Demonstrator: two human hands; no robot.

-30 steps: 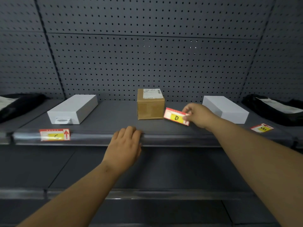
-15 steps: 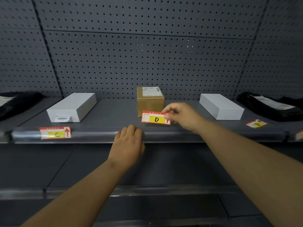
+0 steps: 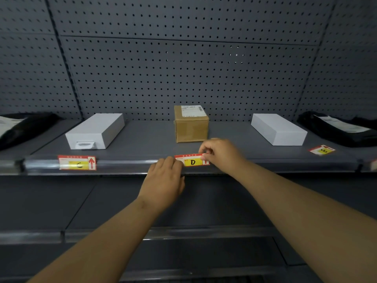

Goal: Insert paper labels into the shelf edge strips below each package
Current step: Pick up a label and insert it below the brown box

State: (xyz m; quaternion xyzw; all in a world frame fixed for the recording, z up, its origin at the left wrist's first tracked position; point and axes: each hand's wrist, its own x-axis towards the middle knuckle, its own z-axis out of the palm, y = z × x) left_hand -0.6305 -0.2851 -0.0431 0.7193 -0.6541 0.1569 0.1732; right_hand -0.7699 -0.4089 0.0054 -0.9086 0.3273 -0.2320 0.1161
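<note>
**D label poised at the strip below the brown box**

A person faces a grey shelf backed by pegboard. At the centre of the view, the right hand [image 3: 221,155] pinches the right end of a red-and-yellow paper label marked D [image 3: 191,160], holding it against the clear shelf edge strip [image 3: 126,165]. The left hand [image 3: 164,179], at 7 o'clock from the label, rests on the strip with fingers curled together, their tips touching the label's left end. Directly at 12 o'clock from the label stands a brown cardboard box [image 3: 191,127].

Toward 9 o'clock, a C label [image 3: 77,162] already sits in the strip below a white box [image 3: 95,130]. Toward 3 o'clock, an E label [image 3: 322,150] lies loose on the shelf surface near another white box [image 3: 278,129], not yet inserted.

Whether the D label's lower edge has entered the strip's channel cannot be told. Risks, as a judgement: thin paper may buckle or crease if pushed while misaligned, and releasing the pinch before both edges seat could let it slip out or sit crooked.
</note>
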